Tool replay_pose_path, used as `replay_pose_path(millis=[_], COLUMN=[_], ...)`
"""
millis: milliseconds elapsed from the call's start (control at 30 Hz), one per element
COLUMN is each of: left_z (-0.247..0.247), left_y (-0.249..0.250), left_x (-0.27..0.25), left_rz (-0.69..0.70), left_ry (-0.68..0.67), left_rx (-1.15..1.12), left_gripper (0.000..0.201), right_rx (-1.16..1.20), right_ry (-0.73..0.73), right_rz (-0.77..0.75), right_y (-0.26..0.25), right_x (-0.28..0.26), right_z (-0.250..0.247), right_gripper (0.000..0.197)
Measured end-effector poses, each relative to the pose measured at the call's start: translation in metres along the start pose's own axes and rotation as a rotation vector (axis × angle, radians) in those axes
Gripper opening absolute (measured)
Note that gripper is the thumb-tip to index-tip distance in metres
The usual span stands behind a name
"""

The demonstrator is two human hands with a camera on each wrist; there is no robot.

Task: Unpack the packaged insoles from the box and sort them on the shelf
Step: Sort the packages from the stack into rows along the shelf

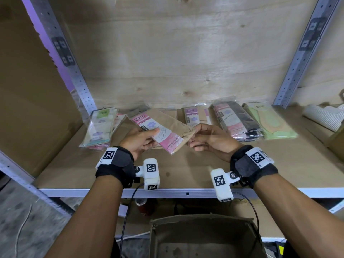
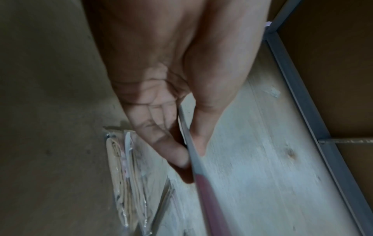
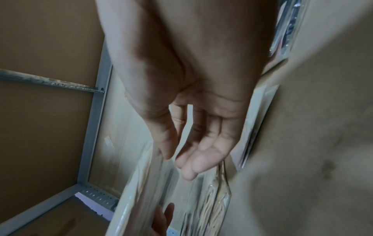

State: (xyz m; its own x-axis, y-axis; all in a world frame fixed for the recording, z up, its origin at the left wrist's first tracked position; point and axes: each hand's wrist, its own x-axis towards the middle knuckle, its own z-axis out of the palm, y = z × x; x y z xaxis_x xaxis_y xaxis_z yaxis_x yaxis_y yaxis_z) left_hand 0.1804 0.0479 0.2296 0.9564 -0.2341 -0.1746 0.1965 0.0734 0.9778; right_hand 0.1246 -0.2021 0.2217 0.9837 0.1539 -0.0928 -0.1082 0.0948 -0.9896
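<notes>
A clear packet of beige insoles with a pink label [image 1: 163,133] is held just above the wooden shelf [image 1: 186,170]. My left hand [image 1: 141,140] grips its left edge, thumb on top of the label and fingers underneath. In the left wrist view the packet [image 2: 201,183] shows edge-on between the thumb and fingers of the left hand [image 2: 161,111]. My right hand [image 1: 208,138] pinches the packet's right corner lightly. In the right wrist view the right hand [image 3: 201,127] has its fingers nearly straight against the packet [image 3: 141,183]. The open cardboard box [image 1: 204,237] stands below the shelf.
Packets lie in sorted piles along the back: green-labelled [image 1: 98,127] at the left, a pink-labelled one [image 1: 193,116], black insoles [image 1: 236,121], green insoles [image 1: 270,121]. Metal uprights [image 1: 74,71] frame the bay. A white ribbed roll [image 1: 323,116] lies at the far right.
</notes>
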Motion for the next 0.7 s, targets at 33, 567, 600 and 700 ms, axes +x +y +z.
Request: replay_pose_path(millis=[33,567,600,700], left_z=[0.001,0.007,0.008,0.011], left_y=[0.0,0.004,0.004,0.004], left_x=[0.0,-0.004,-0.004,-0.007], left_rz=[0.002,0.09,0.089,0.051], left_ry=[0.0,-0.005,-0.01,-0.027], left_rx=[0.021,0.304,0.305,0.268], left_gripper=[0.013,0.033,0.033,0.033], right_rx=[0.012,0.1,0.085,0.117], right_ry=[-0.012,-0.08,-0.066,0.005], right_rz=[0.003,0.256,0.254,0.225], right_y=[0.0,-0.003,-0.002,-0.001], right_x=[0.0,-0.002,-0.003,-0.001], right_z=[0.0,0.002,0.003,0.001], right_gripper=[0.013,0.038,0.035,0.026])
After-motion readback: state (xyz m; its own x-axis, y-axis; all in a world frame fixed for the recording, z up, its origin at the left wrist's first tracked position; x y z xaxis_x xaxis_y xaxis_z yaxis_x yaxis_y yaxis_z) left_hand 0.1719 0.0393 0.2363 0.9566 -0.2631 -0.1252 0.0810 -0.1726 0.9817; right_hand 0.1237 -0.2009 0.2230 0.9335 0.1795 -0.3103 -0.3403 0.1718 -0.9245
